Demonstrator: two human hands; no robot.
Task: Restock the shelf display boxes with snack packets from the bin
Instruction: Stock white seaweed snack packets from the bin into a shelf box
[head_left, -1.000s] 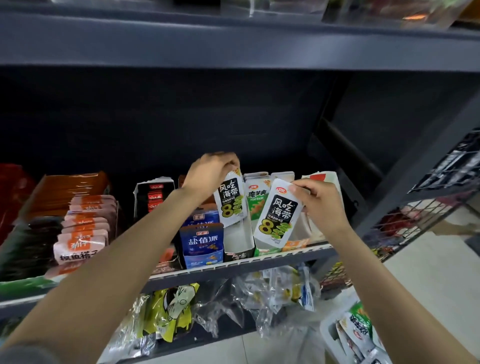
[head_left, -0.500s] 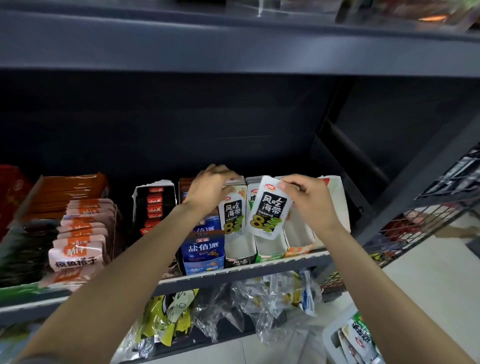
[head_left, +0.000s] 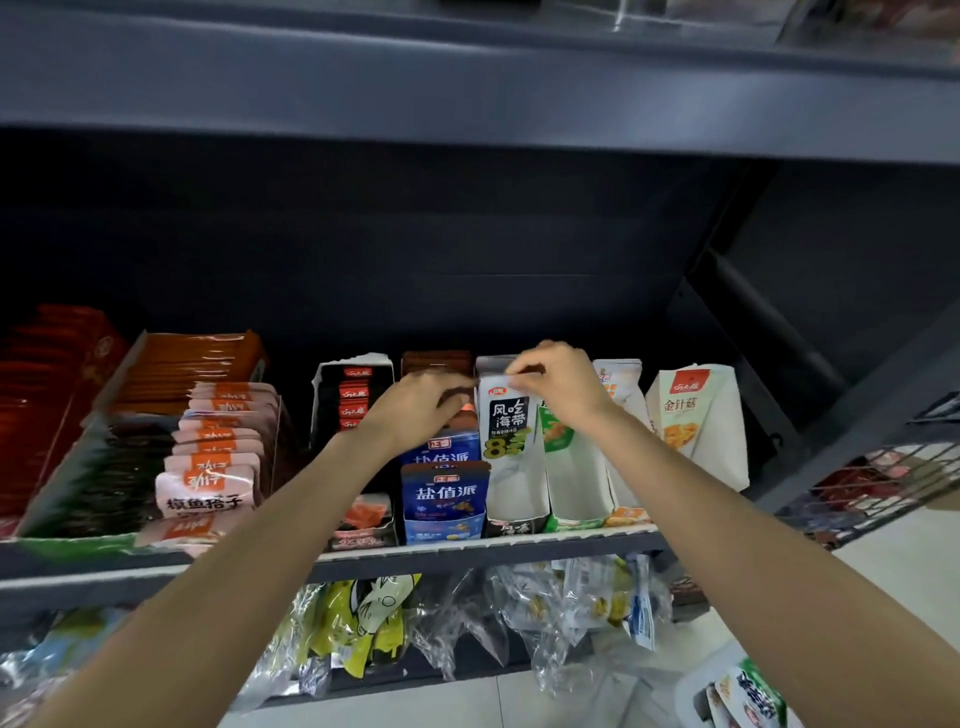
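Item: white seaweed packet (head_left: 508, 415), black label panel, green figure on its lower part. Location: standing upright at the back of the white display box (head_left: 519, 486), which is open at the front and sits on the shelf (head_left: 467, 553) edge. All places below are given from this box.

Right hand (head_left: 558, 382): above the back of the box, fingertips pinching the top edge of the packet. Narrow grip, closed on the packet.

Left hand (head_left: 423, 408): just left of the box, fingers curled down over the rear of the blue packets (head_left: 451, 493). Whether it grips a packet or only steadies the row I cannot tell; the fingertips are hidden.

Neighbours: right of the box, a green-fronted box (head_left: 571, 467), nearly empty; further right, a tall white box with an orange picture (head_left: 696, 421). Far left, a row of pink packets (head_left: 218, 457). Below and to the right, on the floor, the bin (head_left: 737, 696) corner with more packets in it.

Step in hand, as I judge it: seating this packet at the back of the box.

Handling notes for myself:
- Lower it straight, label to the front, base flat on the box floor.
- Press it against the rear wall so later packets stack in front.
- Release only once it stands by itself; a soft pouch in a mostly empty box is likely to slump forward.
- Use the left hand to hold the box side steady, since thin card may slide on the shelf.

Stock remaining: the box has much free room in front; several more packets appear needed.
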